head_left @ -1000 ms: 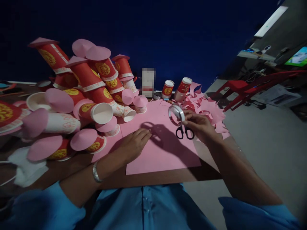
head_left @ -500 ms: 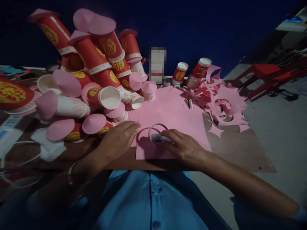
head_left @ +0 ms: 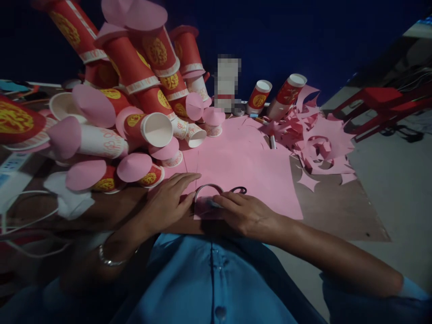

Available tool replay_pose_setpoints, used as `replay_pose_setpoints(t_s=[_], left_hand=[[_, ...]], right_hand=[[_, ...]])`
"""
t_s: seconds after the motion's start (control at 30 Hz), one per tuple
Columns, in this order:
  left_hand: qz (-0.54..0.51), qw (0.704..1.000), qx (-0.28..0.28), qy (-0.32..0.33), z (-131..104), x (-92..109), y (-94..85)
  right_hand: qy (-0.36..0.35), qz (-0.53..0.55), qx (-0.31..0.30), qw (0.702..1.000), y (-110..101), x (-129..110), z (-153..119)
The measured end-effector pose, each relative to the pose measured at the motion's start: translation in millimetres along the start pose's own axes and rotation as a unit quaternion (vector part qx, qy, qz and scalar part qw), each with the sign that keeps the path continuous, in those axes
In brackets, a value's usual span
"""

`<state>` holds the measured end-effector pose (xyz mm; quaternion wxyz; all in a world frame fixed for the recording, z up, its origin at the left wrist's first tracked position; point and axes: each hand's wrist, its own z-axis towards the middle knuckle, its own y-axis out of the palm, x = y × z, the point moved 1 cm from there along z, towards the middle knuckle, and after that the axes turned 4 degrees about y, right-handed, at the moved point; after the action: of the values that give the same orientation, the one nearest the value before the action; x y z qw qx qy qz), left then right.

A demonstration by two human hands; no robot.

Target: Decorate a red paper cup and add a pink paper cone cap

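A thin-walled, pale ring (head_left: 209,185) sits low over the front left corner of a pink paper sheet (head_left: 246,168). The bent fingers of my right hand (head_left: 248,212) grip its right side. Inside it a whitish-blue patch shows, too blurred to name. My left hand (head_left: 168,200) lies with fingers stretched out at the sheet's left edge, its thumb close against the ring; whether they touch I cannot tell. Just behind my right hand is a black loop (head_left: 239,190), whose kind I cannot make out.
On the left, red and white paper cups (head_left: 157,129) with pink cone tops are heaped up. Pink paper offcuts (head_left: 332,139) lie at the right, near two upright cups (head_left: 259,97). A marker (head_left: 272,142) lies behind the sheet. Off to the right stands a red stool (head_left: 380,101).
The ring has moved left and toward me, from above the sheet down to its near left corner. My right hand went with it. The black loop has come into view.
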<state>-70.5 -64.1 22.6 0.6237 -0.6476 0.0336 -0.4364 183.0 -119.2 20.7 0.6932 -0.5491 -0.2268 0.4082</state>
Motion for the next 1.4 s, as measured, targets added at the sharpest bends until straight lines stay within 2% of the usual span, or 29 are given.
replay_pose_setpoints(t_s=[0.2, 0.37, 0.4, 0.47, 0.53, 0.6, 0.7, 0.8, 0.93, 1.07, 1.17, 1.23, 1.3, 1.33, 1.4], left_hand=[[-0.018, 1.000, -0.001, -0.008, 0, 1, 3.3], [0.005, 1.000, 0.012, 0.020, 1, 0, 5.7], [0.015, 0.999, 0.015, 0.028, 1, 0, 5.7], [0.030, 0.999, 0.016, 0.039, 0, -1, 5.8], [0.035, 0.998, 0.006, 0.047, -1, 0, 6.3], [0.039, 0.998, -0.013, 0.054, -3, 1, 8.0], [0.049, 0.996, -0.043, 0.065, -6, 1, 12.6], [0.071, 0.993, -0.061, 0.066, -7, -1, 17.2], [0.099, 0.991, -0.073, 0.056, -3, -1, 18.2], [0.105, 0.991, -0.064, 0.058, 4, 2, 13.5], [0.113, 0.990, -0.060, 0.064, 12, 5, 10.5], [0.115, 0.989, -0.064, 0.073, 18, 9, 9.8], [0.113, 0.987, -0.077, 0.084, 26, 14, 10.2], [0.111, 0.986, -0.083, 0.089, 30, 16, 10.6], [0.104, 0.986, -0.091, 0.096, 39, 19, 11.3]], right_hand=[[0.026, 0.047, 0.077, 0.996, -17, 18, -15], [0.069, -0.040, 0.103, 0.991, -24, 43, -23], [0.090, -0.058, 0.107, 0.988, -27, 52, -24], [0.182, -0.083, 0.080, 0.977, -34, 74, -28], [0.284, -0.098, 0.052, 0.952, -43, 100, -32], [0.353, -0.124, 0.036, 0.927, -51, 123, -35], [0.405, -0.161, 0.031, 0.900, -56, 151, -39], [0.426, -0.177, 0.039, 0.886, -54, 165, -45], [0.395, -0.189, 0.090, 0.894, -49, 163, -55], [0.354, -0.175, 0.103, 0.913, -42, 143, -61], [0.325, -0.107, 0.100, 0.934, -35, 126, -60], [0.333, -0.026, 0.130, 0.934, -34, 118, -56], [0.364, 0.105, 0.191, 0.906, -37, 116, -51], [0.378, 0.186, 0.228, 0.878, -39, 116, -49], [0.390, 0.340, 0.293, 0.804, -45, 117, -45]])
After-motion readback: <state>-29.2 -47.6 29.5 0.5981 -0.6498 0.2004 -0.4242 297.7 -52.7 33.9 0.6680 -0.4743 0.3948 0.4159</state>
